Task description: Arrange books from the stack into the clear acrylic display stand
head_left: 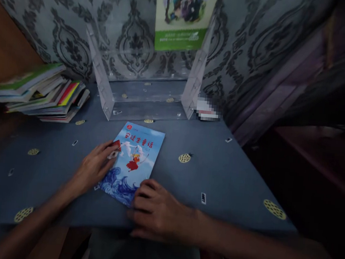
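Note:
A thin blue picture book (142, 143) lies on the table with its front cover up, tilted slightly to the right. Red Chinese characters run along its top, above a figure in red and dark blue waves. My left hand (92, 167) rests on the book's left edge, fingers stretched out and thumb apart, beside a small red and white patch on the cover. At the lower right corner, the fingers of my right hand (160, 213) are curled over the edge of the book; its thumb is hard to make out.
A patterned blue cloth covers the table (217, 165). Behind the book stands a clear plastic rack (146, 107). Stacked books (48, 98) lean at the left, and a blurred-out white object (207, 110) lies right of the rack. A green-edged calendar (180, 39) hangs on the wall.

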The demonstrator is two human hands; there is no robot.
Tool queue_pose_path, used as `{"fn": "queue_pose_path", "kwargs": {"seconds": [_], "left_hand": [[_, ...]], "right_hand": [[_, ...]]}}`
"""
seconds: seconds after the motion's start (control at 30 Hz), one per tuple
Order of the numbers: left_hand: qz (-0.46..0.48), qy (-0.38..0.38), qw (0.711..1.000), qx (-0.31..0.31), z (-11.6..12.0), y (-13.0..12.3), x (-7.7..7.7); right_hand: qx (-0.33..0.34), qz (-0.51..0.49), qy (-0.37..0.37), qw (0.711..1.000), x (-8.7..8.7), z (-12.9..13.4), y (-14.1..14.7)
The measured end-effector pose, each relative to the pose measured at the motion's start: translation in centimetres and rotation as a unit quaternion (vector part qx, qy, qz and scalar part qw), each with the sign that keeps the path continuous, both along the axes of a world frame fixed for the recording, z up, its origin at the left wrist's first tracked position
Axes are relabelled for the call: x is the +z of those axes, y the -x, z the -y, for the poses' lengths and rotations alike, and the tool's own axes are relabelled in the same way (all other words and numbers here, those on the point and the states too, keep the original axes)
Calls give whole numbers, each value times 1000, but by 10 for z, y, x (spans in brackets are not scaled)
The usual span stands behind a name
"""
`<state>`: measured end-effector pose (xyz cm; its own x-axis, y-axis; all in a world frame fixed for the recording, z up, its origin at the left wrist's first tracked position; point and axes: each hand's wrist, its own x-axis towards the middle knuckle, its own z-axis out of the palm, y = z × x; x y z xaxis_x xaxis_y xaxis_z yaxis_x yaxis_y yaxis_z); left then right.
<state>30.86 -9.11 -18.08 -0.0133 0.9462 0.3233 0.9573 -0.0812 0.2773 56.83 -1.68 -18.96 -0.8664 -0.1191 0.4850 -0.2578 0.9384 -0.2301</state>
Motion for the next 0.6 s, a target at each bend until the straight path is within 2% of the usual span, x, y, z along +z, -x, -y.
{"fn": "queue_pose_path", "kwargs": {"seconds": [0.1,0.17,0.4,0.5,0.6], "left_hand": [[-14,-15,1000,-1,-1,1,-7],[-30,-27,999,-2,2,-4,-8],[-42,-50,998,-1,4,-31,-10],[-42,-47,998,4,0,-36,-10],[-78,-18,997,11,-4,-35,-4]], "right_hand": [[-27,-18,-49,998,-4,2,0],[-38,-14,-55,998,-3,-1,-7],[-79,37,26,996,-1,-34,-51],[-84,30,34,995,-3,-40,-59],[-70,50,40,996,7,-44,-59]]}}
